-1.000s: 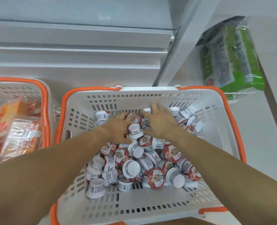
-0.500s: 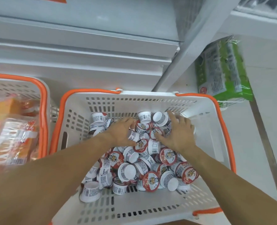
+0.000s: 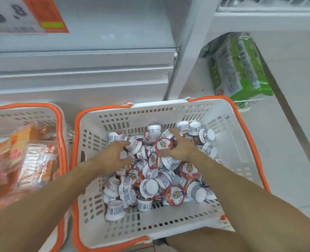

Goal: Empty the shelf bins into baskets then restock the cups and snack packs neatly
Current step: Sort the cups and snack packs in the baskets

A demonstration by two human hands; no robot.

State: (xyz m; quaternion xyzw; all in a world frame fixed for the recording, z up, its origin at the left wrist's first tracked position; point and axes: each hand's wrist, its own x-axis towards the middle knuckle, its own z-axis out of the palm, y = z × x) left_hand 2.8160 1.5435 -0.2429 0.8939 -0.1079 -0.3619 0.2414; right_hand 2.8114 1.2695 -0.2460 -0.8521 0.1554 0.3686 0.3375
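While both hands gather cups [image 3: 151, 186] heaped loose in the basket [image 3: 228, 139], left hand [image 3: 114, 154] curling round one, right hand [image 3: 179, 148] pinching a lid, overfilled grasps could spill cups back or dent foil lids.

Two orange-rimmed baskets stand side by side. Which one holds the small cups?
The basket on the right, where both hands reach in, holds the loose small cups. The basket on the left holds orange snack packs instead.
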